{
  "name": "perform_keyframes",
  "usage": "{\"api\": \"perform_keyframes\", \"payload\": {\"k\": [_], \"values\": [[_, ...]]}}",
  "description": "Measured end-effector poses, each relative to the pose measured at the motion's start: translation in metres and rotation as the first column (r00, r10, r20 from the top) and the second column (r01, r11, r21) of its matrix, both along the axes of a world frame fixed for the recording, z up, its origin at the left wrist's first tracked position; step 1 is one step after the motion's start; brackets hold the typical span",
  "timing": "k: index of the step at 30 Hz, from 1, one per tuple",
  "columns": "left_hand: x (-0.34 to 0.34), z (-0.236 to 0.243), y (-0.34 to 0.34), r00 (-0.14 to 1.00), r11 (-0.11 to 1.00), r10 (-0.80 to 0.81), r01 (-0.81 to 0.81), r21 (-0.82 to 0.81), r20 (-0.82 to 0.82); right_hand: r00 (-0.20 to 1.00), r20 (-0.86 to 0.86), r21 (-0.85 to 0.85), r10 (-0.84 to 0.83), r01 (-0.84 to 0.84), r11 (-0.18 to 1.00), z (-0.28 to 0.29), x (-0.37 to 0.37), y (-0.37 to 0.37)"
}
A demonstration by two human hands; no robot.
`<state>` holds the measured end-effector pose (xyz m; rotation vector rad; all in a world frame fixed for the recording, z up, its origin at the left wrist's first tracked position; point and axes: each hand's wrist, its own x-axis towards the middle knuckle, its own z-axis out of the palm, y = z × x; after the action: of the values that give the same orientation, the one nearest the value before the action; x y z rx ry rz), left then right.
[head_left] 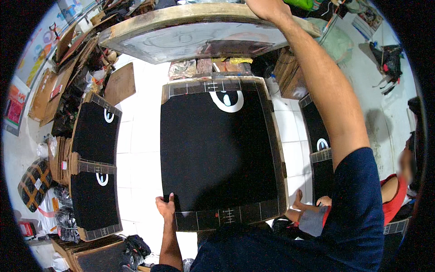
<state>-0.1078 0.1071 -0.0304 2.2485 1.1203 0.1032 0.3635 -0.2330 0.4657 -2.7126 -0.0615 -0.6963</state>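
Observation:
A wood-edged screen-printing frame (pixel 190 43) stands raised and tilted at the far side, its pale mesh face toward me. My right hand (pixel 270 10) is closed over its upper rim; the fingertips are cut off by the picture's edge. Below it lies a board (pixel 282 181) with taped, ruled edges, covered by black fabric (pixel 217 149). A white ring print (pixel 232 108) with a small white mark inside shows near the fabric's far edge. My left hand (pixel 166 207) pinches the near left corner, thumb upward and fingers partly hidden.
More boards with black fabric and ring prints stand left (pixel 95 131) and right (pixel 317 129). Cardboard (pixel 121 84) and bagged bundles (pixel 67 222) crowd the left. Another person's bare foot (pixel 297 199) and a red garment (pixel 396 199) appear at right. White floor tiles (pixel 138 149) lie between the boards.

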Motion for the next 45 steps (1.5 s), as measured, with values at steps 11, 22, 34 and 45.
{"api": "perform_keyframes", "payload": {"k": [11,22,34,45], "values": [[0.180,0.038,-0.085,0.829,0.798,-0.488,0.298,0.523,0.273,0.986,0.083,-0.048,0.146,-0.142,0.989,-0.033,-0.011,-0.010],[0.517,0.045,-0.196,0.622,0.587,-0.777,0.772,0.243,-0.098,0.890,0.233,0.012,0.392,-0.406,0.914,-0.024,-0.043,-0.029],[0.549,0.023,-0.223,0.622,0.609,-0.681,0.774,0.173,-0.385,0.850,0.010,0.043,0.526,-0.526,0.849,0.006,-0.028,-0.024],[0.553,0.032,-0.229,0.613,0.584,-0.645,0.781,0.223,-0.456,0.892,0.128,-0.046,0.433,-0.431,0.901,0.005,-0.010,-0.018]]}}
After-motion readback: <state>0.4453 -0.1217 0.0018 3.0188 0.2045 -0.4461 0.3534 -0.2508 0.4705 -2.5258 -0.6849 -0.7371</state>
